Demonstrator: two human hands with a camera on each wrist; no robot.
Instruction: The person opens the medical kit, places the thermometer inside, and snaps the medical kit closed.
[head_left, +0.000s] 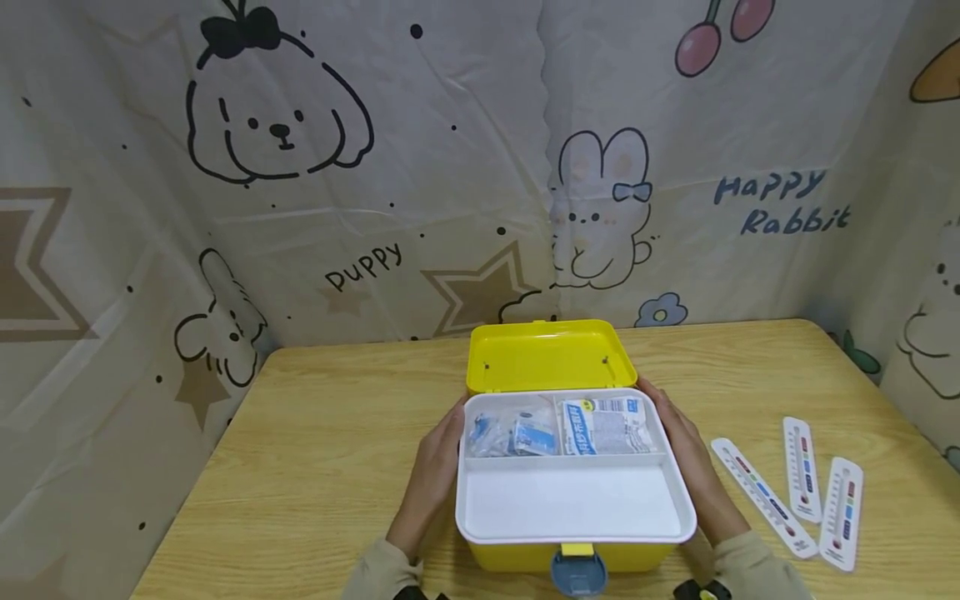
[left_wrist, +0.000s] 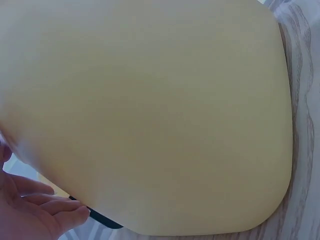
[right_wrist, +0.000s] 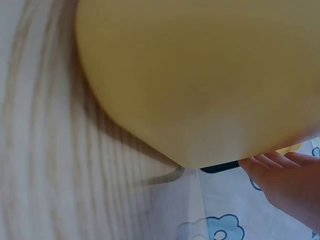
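A yellow box (head_left: 525, 557) with a white tray (head_left: 570, 504) on top stands at the table's front, its yellow lid (head_left: 551, 357) tipped back. In the tray's rear compartments lie clear-bagged items with blue (head_left: 517, 435) and a white-and-blue packet (head_left: 606, 427). My left hand (head_left: 435, 458) rests along the box's left side; the left wrist view shows its fingers extended near a rear corner. On the opposite side, my right hand (head_left: 686, 450) touches the box, its fingers fairly straight and the tips hidden in the right wrist view. Both thumbs are hard to make out.
Three white thermometer cards (head_left: 763, 497) lie on the wooden table (head_left: 322, 467) to the right of the box. A blue-grey latch (head_left: 579, 575) hangs open at the box's front. A printed cloth (head_left: 450, 192) hangs behind and beside the table.
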